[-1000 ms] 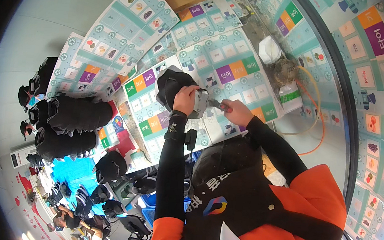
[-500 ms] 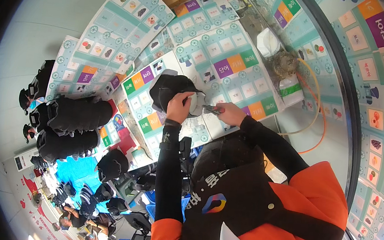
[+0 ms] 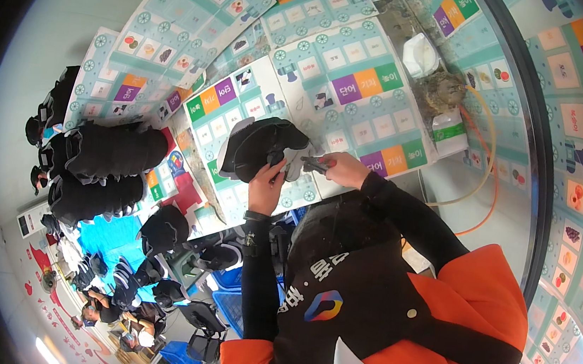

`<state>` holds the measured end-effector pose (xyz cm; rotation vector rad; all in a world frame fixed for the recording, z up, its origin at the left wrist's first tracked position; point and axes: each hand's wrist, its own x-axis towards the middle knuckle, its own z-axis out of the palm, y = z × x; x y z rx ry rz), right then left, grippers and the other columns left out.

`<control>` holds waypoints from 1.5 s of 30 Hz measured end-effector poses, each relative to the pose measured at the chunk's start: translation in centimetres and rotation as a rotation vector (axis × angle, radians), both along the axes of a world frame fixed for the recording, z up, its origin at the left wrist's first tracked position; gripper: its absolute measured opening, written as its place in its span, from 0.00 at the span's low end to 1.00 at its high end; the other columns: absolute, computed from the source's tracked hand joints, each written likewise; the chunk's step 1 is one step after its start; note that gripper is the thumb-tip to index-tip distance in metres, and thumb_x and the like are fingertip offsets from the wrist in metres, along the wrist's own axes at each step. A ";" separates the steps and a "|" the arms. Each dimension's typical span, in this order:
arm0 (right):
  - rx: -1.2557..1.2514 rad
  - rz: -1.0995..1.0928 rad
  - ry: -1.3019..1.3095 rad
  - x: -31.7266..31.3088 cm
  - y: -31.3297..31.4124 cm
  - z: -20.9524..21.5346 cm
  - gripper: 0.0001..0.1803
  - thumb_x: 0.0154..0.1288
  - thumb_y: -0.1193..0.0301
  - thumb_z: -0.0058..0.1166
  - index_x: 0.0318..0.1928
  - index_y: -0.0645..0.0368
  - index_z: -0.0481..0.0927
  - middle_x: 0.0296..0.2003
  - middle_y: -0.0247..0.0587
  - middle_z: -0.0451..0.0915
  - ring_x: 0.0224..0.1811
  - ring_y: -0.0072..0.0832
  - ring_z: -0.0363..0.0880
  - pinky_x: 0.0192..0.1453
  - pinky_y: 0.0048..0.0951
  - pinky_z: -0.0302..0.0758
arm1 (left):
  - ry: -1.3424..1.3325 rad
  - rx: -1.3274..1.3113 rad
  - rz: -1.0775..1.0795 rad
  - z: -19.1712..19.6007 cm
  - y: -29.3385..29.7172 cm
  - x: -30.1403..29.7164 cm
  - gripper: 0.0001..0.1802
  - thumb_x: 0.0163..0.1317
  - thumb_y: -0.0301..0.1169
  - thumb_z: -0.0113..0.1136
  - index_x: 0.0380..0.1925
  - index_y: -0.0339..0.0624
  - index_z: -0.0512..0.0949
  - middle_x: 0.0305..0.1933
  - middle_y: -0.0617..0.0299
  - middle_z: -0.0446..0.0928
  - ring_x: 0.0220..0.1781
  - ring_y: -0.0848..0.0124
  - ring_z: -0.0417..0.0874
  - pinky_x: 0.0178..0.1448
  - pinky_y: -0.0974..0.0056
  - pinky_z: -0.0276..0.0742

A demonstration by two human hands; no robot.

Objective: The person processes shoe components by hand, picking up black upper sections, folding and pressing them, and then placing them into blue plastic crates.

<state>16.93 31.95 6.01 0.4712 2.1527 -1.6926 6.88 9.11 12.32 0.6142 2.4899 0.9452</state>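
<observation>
Black cap lower now, hands closer

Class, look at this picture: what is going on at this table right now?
A person in a black and orange top holds a black cap up in the left hand. The right hand presses a small grey tool against it. Below them lies a table covered in colourful printed sheets; more black caps are stacked at the left.
</observation>
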 end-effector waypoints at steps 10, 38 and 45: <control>-0.140 0.235 -0.101 -0.8 0.5 1.5 0.08 0.51 0.71 0.55 0.27 0.64 0.82 0.18 0.51 0.79 0.22 0.45 0.80 0.31 0.42 0.71 | -0.027 0.047 0.023 0.1 -1.8 1.2 0.18 0.66 0.27 0.63 0.56 0.48 0.84 0.46 0.54 0.84 0.35 0.68 0.84 0.43 0.67 0.78; -0.625 -0.131 -0.006 -6.3 2.4 0.0 0.32 0.81 0.49 0.43 0.64 0.68 0.75 0.61 0.48 0.79 0.63 0.33 0.78 0.64 0.31 0.72 | -0.163 0.523 0.394 8.4 -5.5 -0.4 0.14 0.68 0.25 0.57 0.51 0.37 0.85 0.46 0.60 0.88 0.42 0.75 0.86 0.49 0.67 0.82; -0.144 -0.077 0.314 -8.7 1.1 5.2 0.32 0.80 0.49 0.45 0.44 0.70 0.86 0.33 0.45 0.87 0.37 0.29 0.85 0.46 0.28 0.76 | -0.083 0.608 0.355 8.6 -7.2 -0.4 0.13 0.69 0.25 0.57 0.51 0.38 0.85 0.47 0.61 0.88 0.46 0.77 0.84 0.51 0.68 0.81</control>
